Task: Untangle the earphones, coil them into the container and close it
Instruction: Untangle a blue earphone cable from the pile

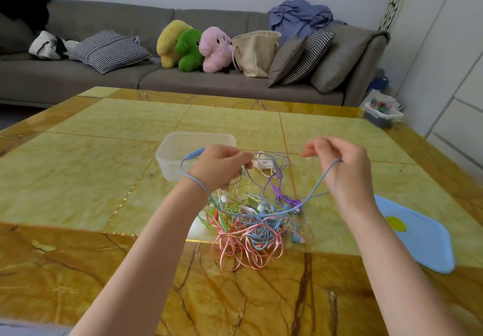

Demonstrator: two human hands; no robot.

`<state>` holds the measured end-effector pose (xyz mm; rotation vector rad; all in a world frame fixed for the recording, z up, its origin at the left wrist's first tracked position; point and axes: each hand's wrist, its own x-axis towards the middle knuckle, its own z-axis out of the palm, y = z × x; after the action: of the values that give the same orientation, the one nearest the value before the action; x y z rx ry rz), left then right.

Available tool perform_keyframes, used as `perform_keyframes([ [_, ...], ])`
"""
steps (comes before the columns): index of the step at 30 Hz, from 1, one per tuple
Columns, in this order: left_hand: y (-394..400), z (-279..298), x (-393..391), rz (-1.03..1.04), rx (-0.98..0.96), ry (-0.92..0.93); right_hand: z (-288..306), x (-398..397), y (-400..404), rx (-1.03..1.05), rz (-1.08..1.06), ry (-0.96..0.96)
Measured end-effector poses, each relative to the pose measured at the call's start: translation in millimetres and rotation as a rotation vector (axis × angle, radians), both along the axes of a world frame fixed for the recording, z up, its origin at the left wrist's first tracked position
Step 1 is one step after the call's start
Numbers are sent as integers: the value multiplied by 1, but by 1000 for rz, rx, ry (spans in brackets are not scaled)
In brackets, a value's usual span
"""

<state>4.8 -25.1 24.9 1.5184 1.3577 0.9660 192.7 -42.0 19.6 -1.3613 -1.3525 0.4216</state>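
Basically both hands are up over the table [104, 158], each pinching cord from the same tangle [256, 220]. Left hand [218, 167] has fingers curled on a bunch of strands, with a blue cord [317, 182] looped round behind its wrist. Right hand [339, 168] has fingers curled too, that blue cord running over them; the fingertips seem to pinch a thinner strand, too blurred to name its colour.

Key relation: the blue cord sags between the two hands in a U, long axis left-to-right, and its bottom dips into the tangle just below and between the hands. So the free length is held high and the knots sit underneath. The tangle lies on the table near the front edge, about midway between the hands, maybe slightly nearer the left.

The container [170, 158] stands open just behind the left hand, partly covered by it; the left is plainly the nearer hand for coiling in. The lid [423, 241] lies flat well to the right, past the right forearm, so that's the right hand's job.

Hard to make out: where the blue cord actually crosses the pink, green and purple strands, which earbuds belong to which cord, and whether anything is already in the container.
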Motion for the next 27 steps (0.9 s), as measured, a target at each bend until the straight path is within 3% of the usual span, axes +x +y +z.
perform_keyframes([
  [3, 3, 0, -5, 140, -15, -111, -4, 3, -1, -116, -67, -417],
  [5, 3, -3, -6, 222, 86, -97, -4, 0, -4, -246, -47, -617],
  [8, 2, -5, -2, 320, 214, -130, -1, -7, -7, -303, -15, -767],
  [15, 6, -2, -12, 350, 180, -356, 1, 6, -3, -186, -249, -684],
  [21, 0, 6, -14, 188, -16, -980, -9, 12, 0, -166, -239, -746],
  [25, -3, 9, -7, 201, 110, -760, -12, 4, 0, -231, -118, -840],
  [27, -3, 9, -4, 190, 106, -720, -11, 2, 0, -350, 73, -758],
])
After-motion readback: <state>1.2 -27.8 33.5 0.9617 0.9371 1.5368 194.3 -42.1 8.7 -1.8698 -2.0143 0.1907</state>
